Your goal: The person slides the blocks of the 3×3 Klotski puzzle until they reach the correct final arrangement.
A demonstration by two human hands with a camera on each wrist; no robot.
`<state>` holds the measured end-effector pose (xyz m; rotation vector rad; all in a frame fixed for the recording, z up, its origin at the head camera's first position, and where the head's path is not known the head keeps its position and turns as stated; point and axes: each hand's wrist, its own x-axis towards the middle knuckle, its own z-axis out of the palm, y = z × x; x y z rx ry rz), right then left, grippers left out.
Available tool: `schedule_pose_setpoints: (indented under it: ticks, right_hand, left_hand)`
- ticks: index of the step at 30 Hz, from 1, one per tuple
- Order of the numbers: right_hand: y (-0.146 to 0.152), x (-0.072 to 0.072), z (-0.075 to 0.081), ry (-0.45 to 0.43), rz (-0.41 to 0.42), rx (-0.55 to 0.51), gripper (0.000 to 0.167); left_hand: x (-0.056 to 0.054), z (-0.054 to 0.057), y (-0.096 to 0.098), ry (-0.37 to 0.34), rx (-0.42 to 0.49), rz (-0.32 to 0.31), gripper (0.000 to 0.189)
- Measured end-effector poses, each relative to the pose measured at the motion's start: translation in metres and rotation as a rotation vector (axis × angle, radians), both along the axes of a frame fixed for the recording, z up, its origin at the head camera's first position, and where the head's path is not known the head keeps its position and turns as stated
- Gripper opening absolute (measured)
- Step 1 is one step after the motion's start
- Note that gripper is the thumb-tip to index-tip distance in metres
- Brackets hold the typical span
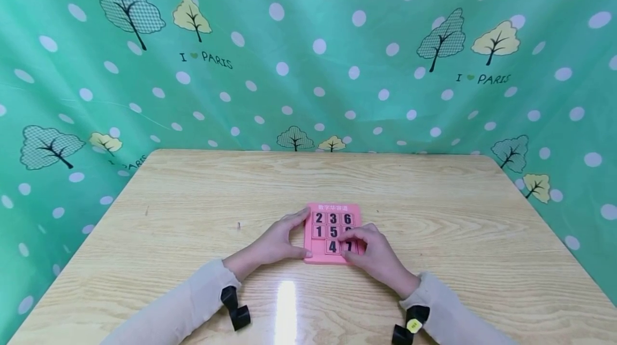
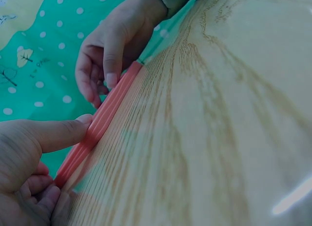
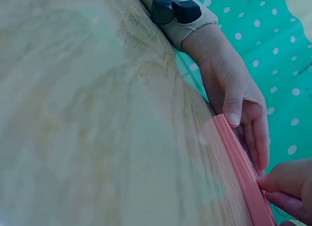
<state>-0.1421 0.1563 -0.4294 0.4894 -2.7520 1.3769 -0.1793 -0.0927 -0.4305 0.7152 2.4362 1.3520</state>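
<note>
A pink number slide puzzle (image 1: 332,260) lies flat on the table. Its tiles read 2, 3, 6 on top, then 1, 5 and one partly covered. In the bottom row, a bare slot on the left comes before 4 and a half-hidden 7. At the puzzle's left side, my left hand (image 1: 277,240) holds the frame, index finger by the upper corner and thumb by the lower one. My right hand (image 1: 378,254) reaches over the right side, its thumb and index fingertips touching the lower tiles. Both wrist views show the pink edge (image 2: 105,111) from the side.
The wooden table (image 1: 217,184) extends around the puzzle. Behind it hangs a green dotted cloth (image 1: 318,88) printed with trees. Black wrist cameras sit on the left sleeve (image 1: 193,291) and the right sleeve (image 1: 453,307). Light glares off the tabletop near the front.
</note>
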Motion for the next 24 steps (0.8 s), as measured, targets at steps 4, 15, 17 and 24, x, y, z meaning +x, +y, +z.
schedule_pose_setpoints:
  ticks: [4,15,17,24]
  right_hand:
    - [-0.002,0.0,0.0,-0.001,-0.001,0.016,0.03]
    - [-0.009,-0.002,0.001,0.007,0.018,0.015,0.03]
    - [-0.01,-0.002,0.001,0.007,0.024,0.007,0.03]
    - [-0.013,-0.003,0.001,0.03,0.053,-0.001,0.027]
  left_hand:
    - [0.0,0.0,0.0,-0.007,0.0,0.002,0.094]
    - [0.0,-0.001,0.0,-0.011,-0.002,0.01,0.094]
    - [0.0,-0.001,0.0,-0.009,-0.002,0.009,0.094]
    - [0.0,-0.001,0.0,-0.004,-0.001,0.004,0.094]
